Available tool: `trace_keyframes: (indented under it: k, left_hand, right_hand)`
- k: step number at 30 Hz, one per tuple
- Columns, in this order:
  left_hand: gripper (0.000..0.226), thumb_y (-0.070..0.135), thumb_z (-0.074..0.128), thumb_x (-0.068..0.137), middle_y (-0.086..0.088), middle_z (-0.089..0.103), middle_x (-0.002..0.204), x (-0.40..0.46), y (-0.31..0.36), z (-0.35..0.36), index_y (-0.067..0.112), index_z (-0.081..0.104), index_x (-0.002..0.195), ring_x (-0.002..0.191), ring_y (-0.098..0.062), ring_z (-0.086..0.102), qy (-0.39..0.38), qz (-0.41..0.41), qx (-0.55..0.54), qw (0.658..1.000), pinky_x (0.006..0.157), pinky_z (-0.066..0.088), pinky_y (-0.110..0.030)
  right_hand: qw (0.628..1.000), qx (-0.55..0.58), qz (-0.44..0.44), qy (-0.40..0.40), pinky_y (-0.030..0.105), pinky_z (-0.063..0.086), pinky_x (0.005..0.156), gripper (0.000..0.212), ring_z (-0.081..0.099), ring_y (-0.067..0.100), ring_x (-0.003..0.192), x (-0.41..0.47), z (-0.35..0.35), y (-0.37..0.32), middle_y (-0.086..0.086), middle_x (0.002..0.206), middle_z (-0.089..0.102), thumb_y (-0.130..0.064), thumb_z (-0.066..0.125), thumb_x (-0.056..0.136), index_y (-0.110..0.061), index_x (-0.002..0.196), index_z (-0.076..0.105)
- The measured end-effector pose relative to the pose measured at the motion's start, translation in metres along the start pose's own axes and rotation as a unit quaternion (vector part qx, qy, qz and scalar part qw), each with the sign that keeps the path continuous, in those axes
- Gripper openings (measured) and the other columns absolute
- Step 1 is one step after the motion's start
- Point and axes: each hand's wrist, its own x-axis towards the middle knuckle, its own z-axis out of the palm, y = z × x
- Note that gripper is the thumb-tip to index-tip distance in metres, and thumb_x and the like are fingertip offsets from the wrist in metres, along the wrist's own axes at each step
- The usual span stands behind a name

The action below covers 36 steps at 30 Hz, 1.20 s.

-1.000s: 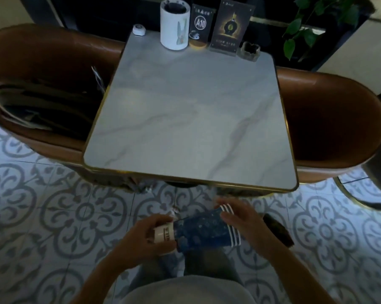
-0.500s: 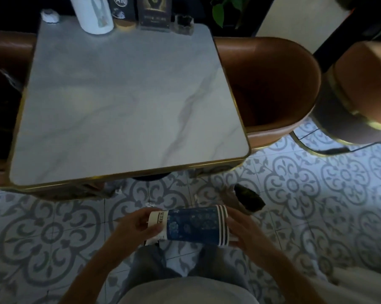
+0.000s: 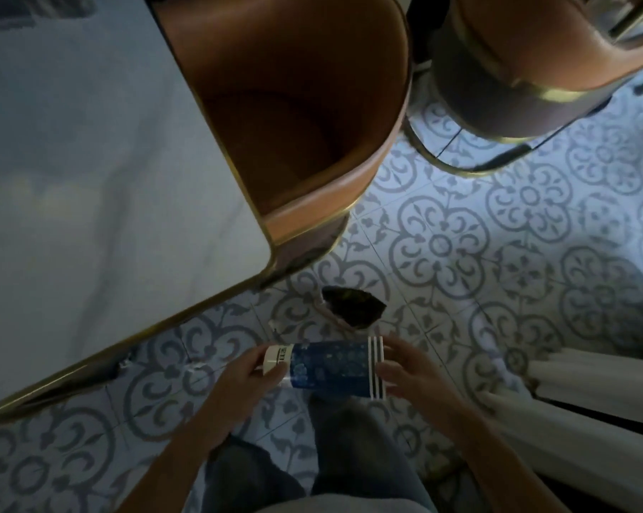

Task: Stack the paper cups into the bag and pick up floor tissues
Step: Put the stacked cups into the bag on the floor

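A stack of blue paper cups (image 3: 331,368) lies sideways between my hands, white rims to the right, a white cup bottom to the left. My left hand (image 3: 251,379) grips the white end. My right hand (image 3: 405,372) holds the rim end. Just beyond the cups a brown paper bag (image 3: 353,307) stands open on the tiled floor, dark inside. Small white tissue scraps (image 3: 197,368) lie on the floor near the table corner.
The marble table with its gold edge (image 3: 127,346) fills the left. A brown leather chair (image 3: 312,105) stands beside it, a second chair (image 3: 527,68) at the top right. A white curtain or cloth (image 3: 590,383) hangs at the right. My legs are below.
My view has swung right and down, so the table slid left and the bag came to the centre. The cup stack stays held between both hands.
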Motion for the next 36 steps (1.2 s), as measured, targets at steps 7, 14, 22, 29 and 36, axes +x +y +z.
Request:
trace_keyframes:
  k: [7, 14, 22, 29, 36]
  left_hand:
    - [0.021, 0.032, 0.064, 0.092, 0.006, 0.069, 0.111, 0.129, 0.017, 0.087, 0.039, 0.059, 0.111, 0.104, -0.011, 0.066, -0.067, -0.113, -0.033, 0.991, 0.093, 0.055, -0.037]
    - [0.022, 0.028, 0.064, 0.091, 0.001, 0.068, 0.113, 0.26, -0.012, 0.15, 0.039, 0.061, 0.109, 0.105, -0.016, 0.065, -0.062, -0.154, -0.035, 0.986, 0.093, 0.054, -0.04]
    - [0.016, 0.023, 0.061, 0.093, 0.001, 0.067, 0.105, 0.371, -0.08, 0.216, 0.032, 0.064, 0.105, 0.097, -0.013, 0.062, -0.035, -0.186, -0.039, 0.981, 0.083, 0.05, -0.032]
    - [0.04, 0.021, 0.059, 0.093, -0.006, 0.061, 0.126, 0.43, -0.128, 0.26, 0.026, 0.055, 0.132, 0.111, -0.021, 0.062, -0.05, -0.215, -0.118, 0.968, 0.086, 0.052, -0.031]
    - [0.048, 0.029, 0.053, 0.098, -0.009, 0.055, 0.136, 0.439, -0.137, 0.291, 0.027, 0.043, 0.144, 0.119, -0.03, 0.059, -0.084, -0.248, -0.196, 0.945, 0.104, 0.048, -0.047]
  right_hand:
    - [0.993, 0.066, 0.063, 0.075, 0.029, 0.058, 0.074, 0.045, 0.066, 0.021, 0.103, 0.089, -0.091, 0.052, 0.006, 0.121, 0.06, -0.027, 0.069, 0.084, -0.024, 0.126, 0.053]
    - [0.982, 0.095, 0.108, 0.12, 0.043, 0.059, 0.082, 0.05, 0.064, 0.022, 0.103, 0.203, -0.142, 0.137, 0.004, 0.121, 0.06, -0.037, 0.071, 0.08, -0.03, 0.126, 0.051]
    - [0.973, 0.086, 0.133, 0.168, 0.04, 0.06, 0.078, 0.06, 0.065, 0.018, 0.099, 0.298, -0.158, 0.228, 0.002, 0.119, 0.059, -0.045, 0.072, 0.077, -0.028, 0.13, 0.048]
    - [0.959, -0.044, 0.112, 0.257, 0.019, 0.048, 0.069, 0.067, 0.056, 0.013, 0.1, 0.344, -0.153, 0.253, -0.002, 0.12, 0.054, -0.043, 0.073, 0.077, -0.025, 0.134, 0.043]
    - [0.951, -0.15, 0.048, 0.265, 0.026, 0.04, 0.089, 0.082, 0.044, 0.008, 0.113, 0.377, -0.136, 0.266, -0.001, 0.135, 0.046, -0.044, 0.076, 0.073, -0.023, 0.14, 0.034]
